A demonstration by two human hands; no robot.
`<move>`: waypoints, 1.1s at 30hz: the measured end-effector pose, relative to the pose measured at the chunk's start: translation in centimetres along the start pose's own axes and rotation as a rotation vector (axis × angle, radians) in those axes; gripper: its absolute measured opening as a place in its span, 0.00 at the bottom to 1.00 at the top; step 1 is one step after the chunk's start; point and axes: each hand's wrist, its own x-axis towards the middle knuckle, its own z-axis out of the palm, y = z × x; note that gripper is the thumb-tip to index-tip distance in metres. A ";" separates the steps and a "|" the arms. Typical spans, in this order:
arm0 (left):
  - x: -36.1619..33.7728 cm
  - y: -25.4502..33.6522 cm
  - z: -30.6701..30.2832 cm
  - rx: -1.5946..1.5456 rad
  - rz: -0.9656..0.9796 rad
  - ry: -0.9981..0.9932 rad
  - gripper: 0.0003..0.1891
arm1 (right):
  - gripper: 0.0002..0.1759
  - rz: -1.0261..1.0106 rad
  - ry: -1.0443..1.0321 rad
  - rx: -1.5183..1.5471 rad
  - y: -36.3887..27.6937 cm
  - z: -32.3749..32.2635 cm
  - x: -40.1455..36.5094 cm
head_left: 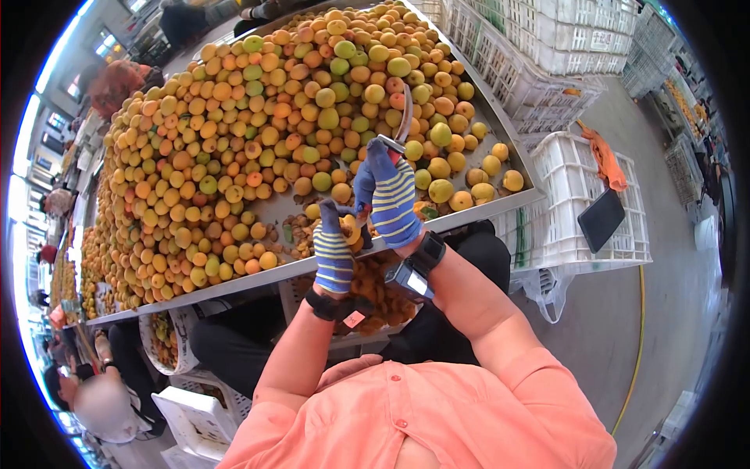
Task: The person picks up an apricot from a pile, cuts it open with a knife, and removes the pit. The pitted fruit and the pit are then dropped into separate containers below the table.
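Observation:
Both my hands wear blue gloves with yellow and white stripes. My left hand (pixel 333 246), just over the front edge of the metal table (pixel 297 268), is closed around a yellow-orange apricot (pixel 351 230), partly hidden by the fingers. Close beside it on the right, my right hand (pixel 388 191) grips what looks like a curved knife; its thin curved blade (pixel 407 113) rises above the thumb, and the handle is hidden in the glove. A large heap of apricots (pixel 234 148), yellow, orange and some greenish, covers the table beyond my hands.
Below the table edge a basket holds orange fruit pieces (pixel 379 293). White plastic crates (pixel 574 187) stand at right, with an orange glove (pixel 603 159) and a black tablet-like slab (pixel 601 220) on one. A white box (pixel 195 422) sits lower left; another person (pixel 109 399) sits further left.

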 end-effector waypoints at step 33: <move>1.6 -1.8 2.3 0.334 0.492 0.171 0.31 | 0.28 0.372 0.245 0.466 1.6 -1.7 1.7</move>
